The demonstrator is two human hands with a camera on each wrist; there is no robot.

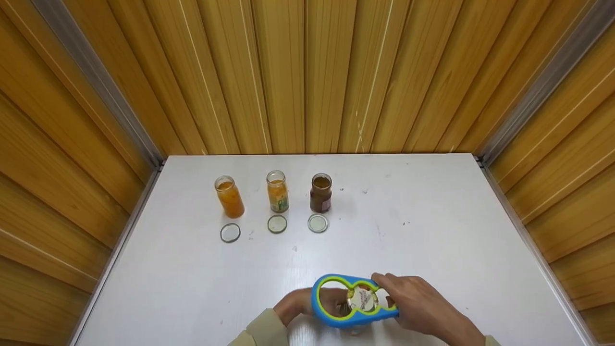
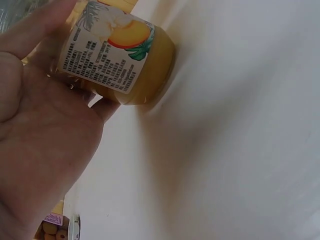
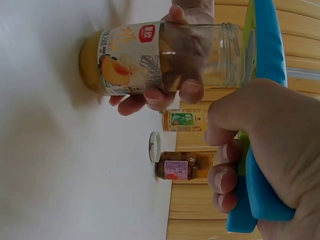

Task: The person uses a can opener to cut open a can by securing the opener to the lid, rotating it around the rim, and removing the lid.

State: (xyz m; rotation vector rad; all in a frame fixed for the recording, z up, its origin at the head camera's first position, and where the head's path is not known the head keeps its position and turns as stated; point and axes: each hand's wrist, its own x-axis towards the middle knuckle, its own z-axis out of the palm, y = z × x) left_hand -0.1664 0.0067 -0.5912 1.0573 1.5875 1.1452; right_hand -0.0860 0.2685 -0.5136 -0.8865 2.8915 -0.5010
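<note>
My left hand (image 1: 299,303) grips a glass jar (image 3: 131,62) with a peach label and yellow fruit in the bottom; the jar stands upright at the table's near side. In the left wrist view its label (image 2: 107,60) is turned to the camera. My right hand (image 1: 423,305) holds the handles of a blue and green jar opener (image 1: 316,307) over the jar's mouth. A white printed lid (image 1: 361,299) sits in the opener's middle ring. In the right wrist view, the glass screw thread (image 3: 231,55) shows below the opener.
Toward the back left stand three lidless jars: a tall orange one (image 1: 231,202), one with a green label (image 1: 278,196) and a dark brown one (image 1: 321,196). In front of them lie three lids (image 1: 230,232). Wooden panels (image 1: 307,77) enclose the white table (image 1: 432,216).
</note>
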